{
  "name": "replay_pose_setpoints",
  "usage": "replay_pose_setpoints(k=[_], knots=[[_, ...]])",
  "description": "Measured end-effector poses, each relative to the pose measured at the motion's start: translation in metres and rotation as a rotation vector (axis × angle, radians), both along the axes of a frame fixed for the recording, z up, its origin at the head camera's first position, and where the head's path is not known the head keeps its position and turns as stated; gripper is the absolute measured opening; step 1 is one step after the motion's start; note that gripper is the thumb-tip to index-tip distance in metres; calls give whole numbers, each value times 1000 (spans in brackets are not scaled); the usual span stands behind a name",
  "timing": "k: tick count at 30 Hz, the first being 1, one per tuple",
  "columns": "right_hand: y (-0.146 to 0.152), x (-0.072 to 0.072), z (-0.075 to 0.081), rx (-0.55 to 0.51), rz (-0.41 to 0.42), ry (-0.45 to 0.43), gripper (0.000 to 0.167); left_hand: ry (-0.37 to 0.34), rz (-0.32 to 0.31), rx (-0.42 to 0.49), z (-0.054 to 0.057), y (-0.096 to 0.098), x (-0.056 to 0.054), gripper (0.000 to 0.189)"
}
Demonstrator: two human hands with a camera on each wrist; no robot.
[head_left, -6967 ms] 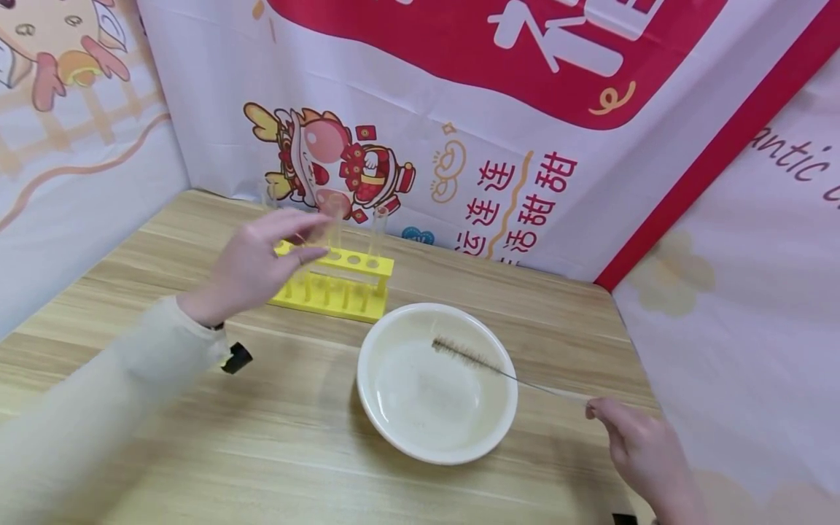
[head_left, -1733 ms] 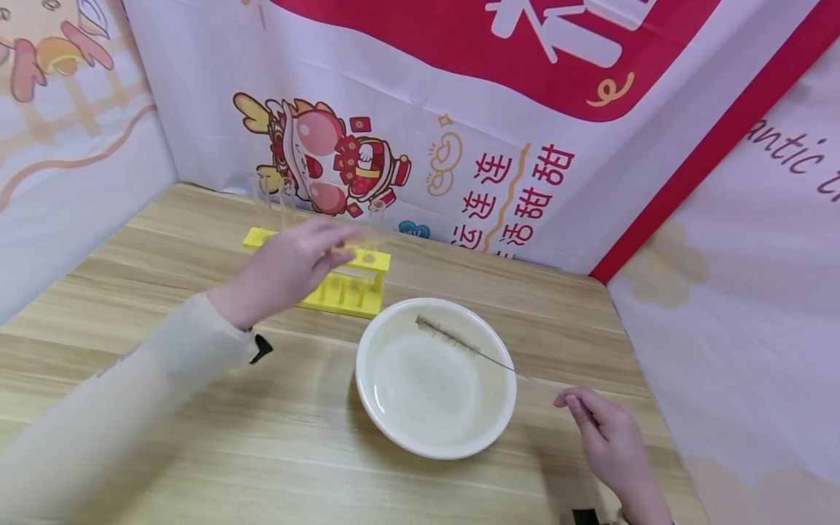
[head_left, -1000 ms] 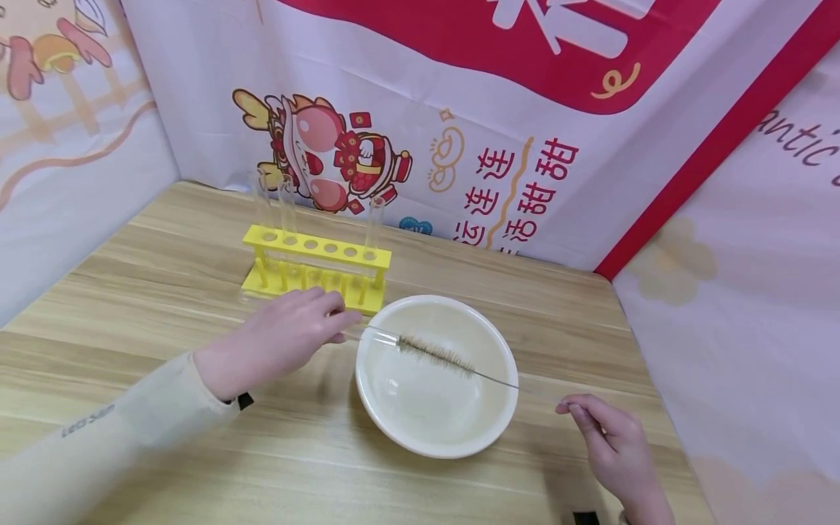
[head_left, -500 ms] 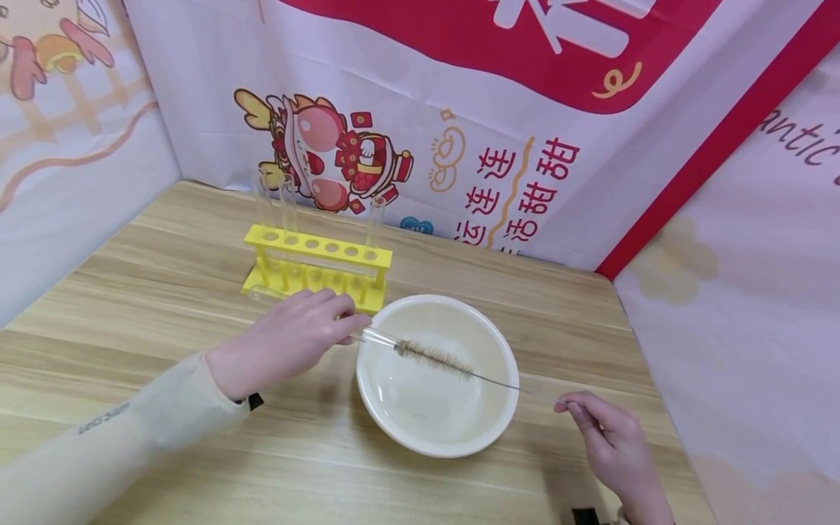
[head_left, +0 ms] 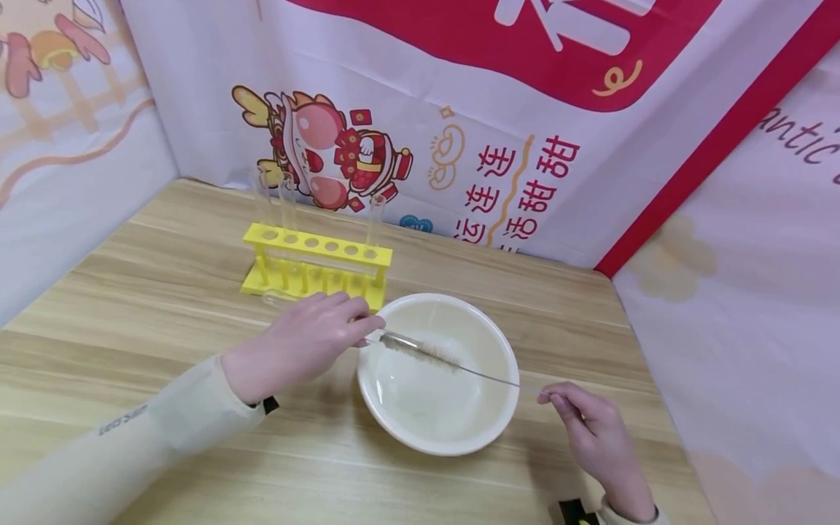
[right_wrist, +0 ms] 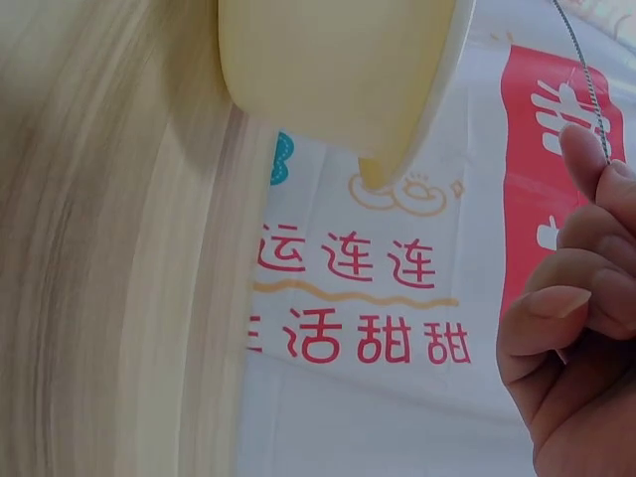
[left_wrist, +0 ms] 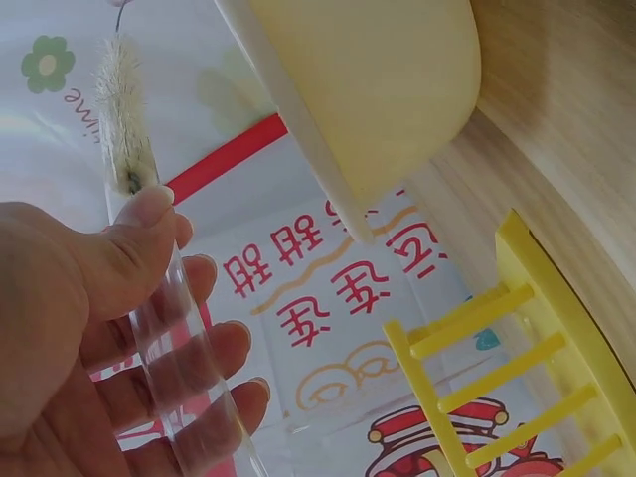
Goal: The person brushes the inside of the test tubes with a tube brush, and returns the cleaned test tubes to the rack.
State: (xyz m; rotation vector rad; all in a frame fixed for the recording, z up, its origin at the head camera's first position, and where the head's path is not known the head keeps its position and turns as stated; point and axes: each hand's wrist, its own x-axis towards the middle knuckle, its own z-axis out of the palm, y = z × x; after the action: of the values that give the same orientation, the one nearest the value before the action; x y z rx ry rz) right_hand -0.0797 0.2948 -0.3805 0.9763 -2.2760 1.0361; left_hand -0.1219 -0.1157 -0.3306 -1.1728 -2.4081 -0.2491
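In the head view my left hand (head_left: 311, 343) holds a clear glass test tube (head_left: 402, 339) level over the left rim of a white bowl (head_left: 436, 423). Its fingers and thumb wrap round the tube (left_wrist: 184, 348) in the left wrist view. The tube's rounded end shows beyond the hand, before the rack. A bristle brush (head_left: 441, 356) has its tip inside the tube's mouth; the rest of the bristles lie outside, above the bowl. My right hand (head_left: 593, 434) pinches the far end of the brush's thin wire (right_wrist: 586, 79) between thumb and forefinger, right of the bowl.
Behind the left hand stands a yellow test tube rack (head_left: 318, 246), with two tubes at its left end and one test tube (head_left: 375, 222) at its right. Printed cloth (head_left: 420, 109) hangs behind and beside the wooden table (head_left: 315, 459).
The left hand has come from the rack to the bowl with a test tube. Over the last half second the tube has moved right onto the brush, and the right hand slightly left.
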Motion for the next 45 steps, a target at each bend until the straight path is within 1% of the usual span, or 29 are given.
replay_pose_setpoints(k=[7, 11, 14, 17, 21, 27, 30, 32, 34, 36, 40, 45], knots=[[-12, -1, 4, -50, -10, -8, 20, 13, 1, -15, 4, 5, 2, 35], [-23, -1, 7, -72, 0, -6, 25, 16, 13, -18, 6, 7, 4, 35], [-28, 1, 10, -80, -18, -26, 25, 23, 19, -17, 7, 8, 4, 33], [-31, 2, 11, -98, -34, -34, 23, 18, 21, -26, 9, 11, 4, 36], [-33, 1, 11, -113, -11, -13, 24, 1, 24, -55, 12, 15, 4, 40], [-38, -1, 11, -127, 9, -23, 26, -15, 21, -81, 15, 23, 4, 43], [-44, -1, 12, -118, 27, -38, 30, 10, -2, -79, 15, 29, 5, 41], [-49, 0, 14, -93, 36, -60, 32, 47, -20, -78, 15, 33, 6, 36], [-55, 0, 16, -65, 30, -80, 32, 83, -32, -80, 15, 38, 7, 33], [-59, 1, 18, -46, 7, -79, 31, 105, -34, -79, 16, 41, 8, 30], [-64, 1, 23, -36, -35, -56, 29, 101, -27, -87, 18, 46, 9, 32], [-69, 1, 27, -27, -35, -74, 29, 105, -38, -87, 20, 50, 11, 31]])
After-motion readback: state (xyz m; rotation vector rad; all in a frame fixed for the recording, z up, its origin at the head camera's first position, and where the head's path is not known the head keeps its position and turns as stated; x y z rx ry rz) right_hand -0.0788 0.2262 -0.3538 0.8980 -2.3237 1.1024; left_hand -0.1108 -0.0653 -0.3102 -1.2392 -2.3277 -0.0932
